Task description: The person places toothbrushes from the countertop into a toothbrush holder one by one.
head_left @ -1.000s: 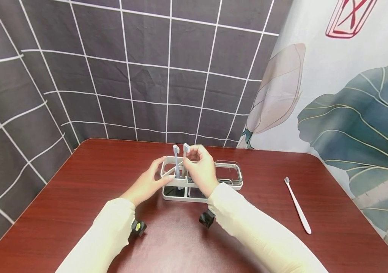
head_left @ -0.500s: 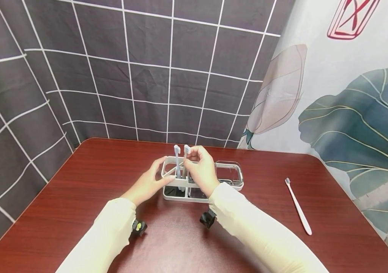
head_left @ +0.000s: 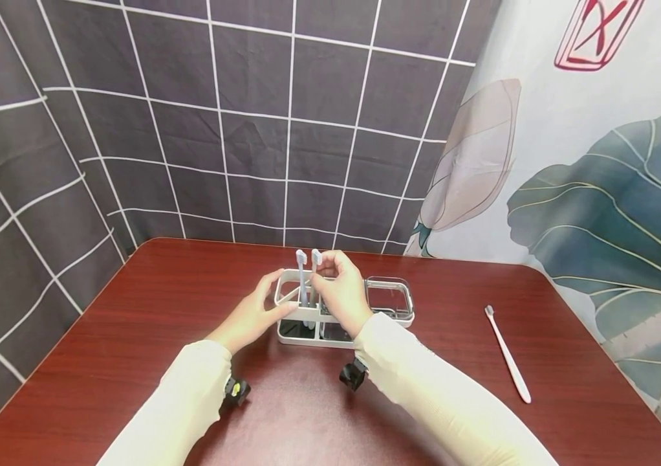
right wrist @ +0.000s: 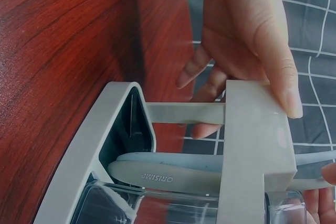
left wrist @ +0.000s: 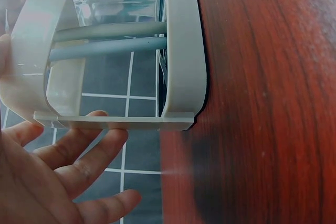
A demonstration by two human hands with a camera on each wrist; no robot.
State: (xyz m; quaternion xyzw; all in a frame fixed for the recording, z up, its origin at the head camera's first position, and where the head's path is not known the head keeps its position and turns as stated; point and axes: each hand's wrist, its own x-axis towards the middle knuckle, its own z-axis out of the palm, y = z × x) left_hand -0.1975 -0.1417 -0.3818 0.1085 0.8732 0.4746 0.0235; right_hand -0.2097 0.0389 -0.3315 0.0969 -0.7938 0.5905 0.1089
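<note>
A white two-tier toothbrush holder (head_left: 309,312) stands on the table. My left hand (head_left: 251,318) grips its left end, thumb on the front of the upper rim and fingers (left wrist: 94,166) at the side post. Two toothbrushes stand upright in the same section: a blue one (head_left: 303,288) and a grey one (head_left: 315,260). My right hand (head_left: 343,291) pinches the grey one below its head. In the right wrist view the grey handle's foot (right wrist: 163,178) rests on the lower tray beside the blue handle (right wrist: 178,159).
A clear cup (head_left: 389,299) sits in the holder's right part. A white toothbrush (head_left: 508,356) lies on the red-brown table (head_left: 191,285) at the right. Behind the table hang a dark grid-patterned curtain (head_left: 249,142) and a leaf-printed one (head_left: 616,213).
Both hands and the holder stay where they were. The grey toothbrush's head has shifted very slightly left, towards the blue one.
</note>
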